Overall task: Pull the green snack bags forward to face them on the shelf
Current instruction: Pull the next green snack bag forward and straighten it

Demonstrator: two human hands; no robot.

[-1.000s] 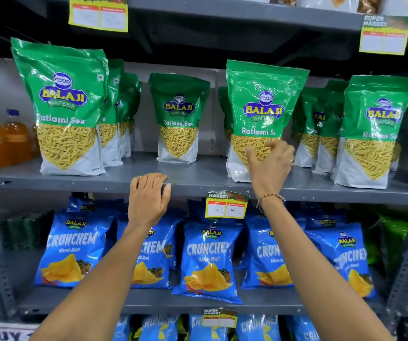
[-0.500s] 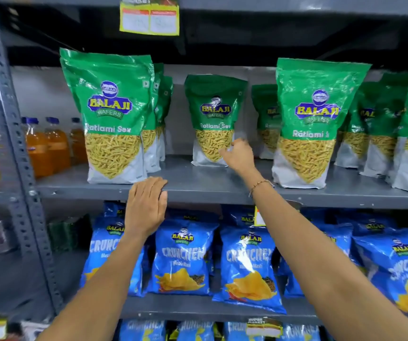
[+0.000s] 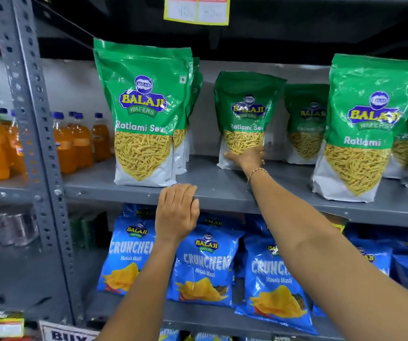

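Note:
Green Balaji Ratlami Sev bags stand on the grey middle shelf (image 3: 222,193). One bag (image 3: 146,114) stands at the front edge on the left, with more bags behind it. Another front bag (image 3: 368,129) stands on the right. Between them, a bag (image 3: 246,109) sits further back; my right hand (image 3: 247,158) grips its lower front, fingers spread across it. A further bag (image 3: 305,121) stands deep behind it. My left hand (image 3: 177,212) rests on the shelf's front edge, fingers curled over the lip, holding no bag.
Orange drink bottles (image 3: 75,141) fill the neighbouring bay on the left, beyond a perforated grey upright (image 3: 35,143). Blue Crunchem bags (image 3: 205,264) line the shelf below. A yellow price tag (image 3: 196,9) hangs from the shelf above.
My right hand left the right front bag, reached left and deeper, and now holds the middle bag set further back. The view has swung left. My left hand stays on the shelf edge.

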